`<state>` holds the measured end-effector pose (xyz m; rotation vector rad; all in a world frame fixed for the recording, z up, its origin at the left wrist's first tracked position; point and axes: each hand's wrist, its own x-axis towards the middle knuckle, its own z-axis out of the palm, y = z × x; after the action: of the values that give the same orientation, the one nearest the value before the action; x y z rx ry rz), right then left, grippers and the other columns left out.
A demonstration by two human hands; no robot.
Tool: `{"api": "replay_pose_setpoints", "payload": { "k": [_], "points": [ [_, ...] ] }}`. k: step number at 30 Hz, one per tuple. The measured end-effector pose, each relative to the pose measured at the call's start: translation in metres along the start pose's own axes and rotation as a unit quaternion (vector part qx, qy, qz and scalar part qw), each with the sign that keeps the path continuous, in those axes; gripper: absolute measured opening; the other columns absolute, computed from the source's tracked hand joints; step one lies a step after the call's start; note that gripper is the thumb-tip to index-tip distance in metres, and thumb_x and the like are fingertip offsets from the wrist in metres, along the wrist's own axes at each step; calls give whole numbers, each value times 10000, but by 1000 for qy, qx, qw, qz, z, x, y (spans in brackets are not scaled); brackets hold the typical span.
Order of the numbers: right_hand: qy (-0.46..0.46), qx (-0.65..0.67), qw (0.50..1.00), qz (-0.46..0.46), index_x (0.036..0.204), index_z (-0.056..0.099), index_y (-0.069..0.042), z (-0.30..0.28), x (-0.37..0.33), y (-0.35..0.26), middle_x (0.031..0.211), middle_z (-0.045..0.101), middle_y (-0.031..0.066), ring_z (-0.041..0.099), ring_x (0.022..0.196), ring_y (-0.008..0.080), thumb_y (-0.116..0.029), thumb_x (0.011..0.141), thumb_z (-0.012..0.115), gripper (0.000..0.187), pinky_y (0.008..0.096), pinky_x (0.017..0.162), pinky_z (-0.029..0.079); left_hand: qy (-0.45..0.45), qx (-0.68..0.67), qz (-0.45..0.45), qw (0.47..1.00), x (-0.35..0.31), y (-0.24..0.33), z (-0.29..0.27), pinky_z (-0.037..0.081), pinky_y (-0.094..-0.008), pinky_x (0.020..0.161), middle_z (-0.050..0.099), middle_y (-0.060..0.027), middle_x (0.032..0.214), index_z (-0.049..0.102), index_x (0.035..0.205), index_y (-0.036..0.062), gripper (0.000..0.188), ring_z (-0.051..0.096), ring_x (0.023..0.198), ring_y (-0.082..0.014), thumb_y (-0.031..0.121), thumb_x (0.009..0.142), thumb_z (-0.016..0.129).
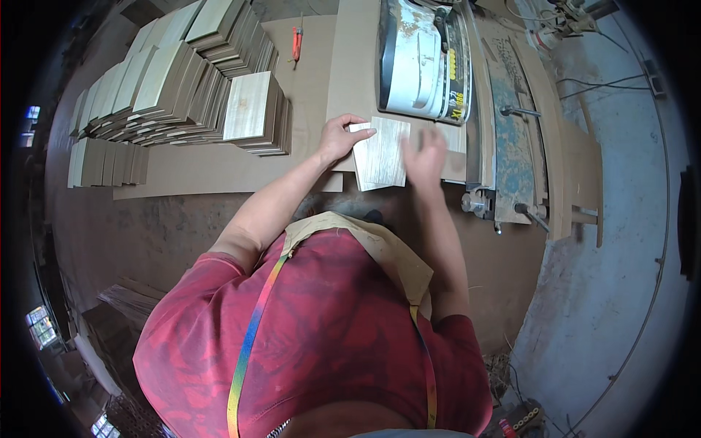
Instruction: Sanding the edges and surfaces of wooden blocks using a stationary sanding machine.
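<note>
Whitish board (385, 155), grey-streaked grain.

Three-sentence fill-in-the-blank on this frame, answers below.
1. The left hand holds the pale flat wood at its ____ side.
2. The slender tool lying right of the pale wooden stacks is mainly ____ in colour.
3. The right hand looks motion-____.

Missing words: left; red; blurred
</note>
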<state>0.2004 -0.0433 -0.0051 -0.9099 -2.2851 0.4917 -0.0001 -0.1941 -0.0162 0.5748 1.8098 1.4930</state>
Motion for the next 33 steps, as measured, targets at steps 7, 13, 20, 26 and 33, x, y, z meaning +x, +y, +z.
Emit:
{"api": "replay_pose_setpoints", "payload": {
  "k": [7,13,20,26,33],
  "points": [
    [-27,-46,999,8,1467,611,98,-13,-70,-33,1480,539,391,599,1243,532,-415,854,856,836,544,1034,562,4,-31,-27,999,-5,11,5,593,-260,799,776,-98,1053,789,1250,-6,338,694,869,-138,83,936,876],
    [4,-161,985,63,1390,670,105,-45,-56,45,1462,557,370,537,1355,535,-273,919,790,616,548,1123,519,-126,-186,-36,974,-7,9,-25,610,-263,842,777,-102,1100,731,1360,-13,395,711,887,-139,6,973,810],
    [76,-168,983,-5,1369,683,107,10,-12,80,1444,592,336,537,1351,501,-193,964,757,509,536,1124,512,-140,-151,-48,977,-6,9,-25,616,-265,868,774,-106,1122,687,1419,-19,435,720,900,-142,-32,993,771],
    [65,-54,996,35,1317,708,109,6,7,23,1419,612,335,580,1275,497,-243,974,778,496,519,1091,523,-50,-79,-29,995,4,2,-4,606,-261,798,774,-100,1064,737,1328,-20,390,696,838,-133,56,962,850],
    [-52,-3,999,-16,1342,693,47,-9,-55,-73,1391,606,325,627,1156,477,-354,815,912,698,532,954,578,53,9,13,998,-1,1,15,579,-263,711,767,-65,923,817,1098,-2,277,658,746,-119,168,911,930]
  ]
}}
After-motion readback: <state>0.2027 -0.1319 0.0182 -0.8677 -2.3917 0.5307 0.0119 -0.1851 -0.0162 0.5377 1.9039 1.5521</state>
